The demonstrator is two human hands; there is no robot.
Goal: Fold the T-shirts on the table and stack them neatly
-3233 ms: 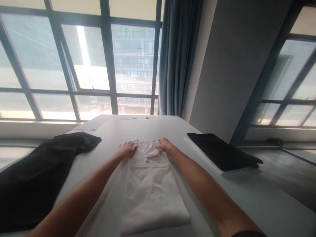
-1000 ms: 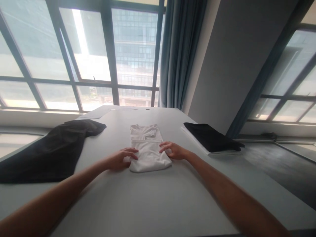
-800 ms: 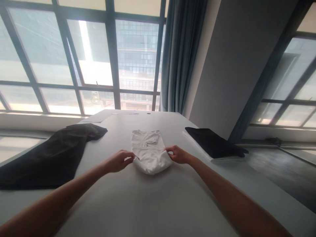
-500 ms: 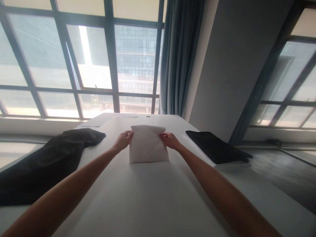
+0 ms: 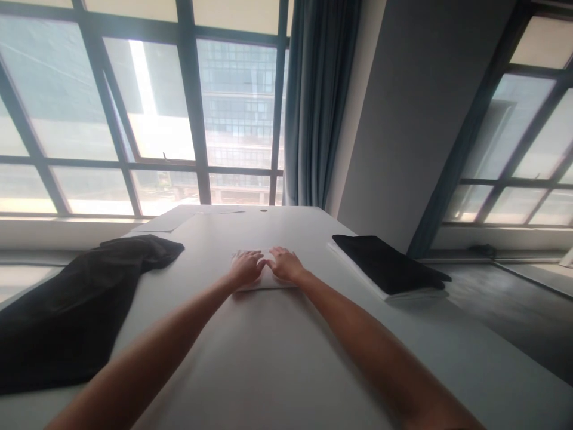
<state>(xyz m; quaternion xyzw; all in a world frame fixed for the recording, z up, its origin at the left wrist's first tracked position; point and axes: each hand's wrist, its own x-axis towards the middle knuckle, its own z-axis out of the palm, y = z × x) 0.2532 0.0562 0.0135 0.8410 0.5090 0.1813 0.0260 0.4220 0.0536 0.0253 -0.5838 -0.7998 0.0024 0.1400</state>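
A folded white cloth [image 5: 268, 283] lies flat on the white table [image 5: 250, 346], straight ahead of me. My left hand [image 5: 248, 267] rests palm down on its left half, fingers stretched out. On the right half lies my right hand [image 5: 285, 264], also flat with spread fingers. The two thumbs nearly meet over the middle of the cloth. Much of the cloth is hidden under both hands, and its exact kind cannot be made out.
A dark garment [image 5: 76, 310] lies loosely spread on the left of the table. Folded black cloth [image 5: 389, 266] sits on white folded material [image 5: 414, 297] at the right. Pale sheets [image 5: 163, 223] lie at the far left, before the windows and a blue-grey curtain [image 5: 317, 107].
The white cloth was held up by its sides between both hands; it is now folded down flat. My hands have let go of its edges and press on top of it.
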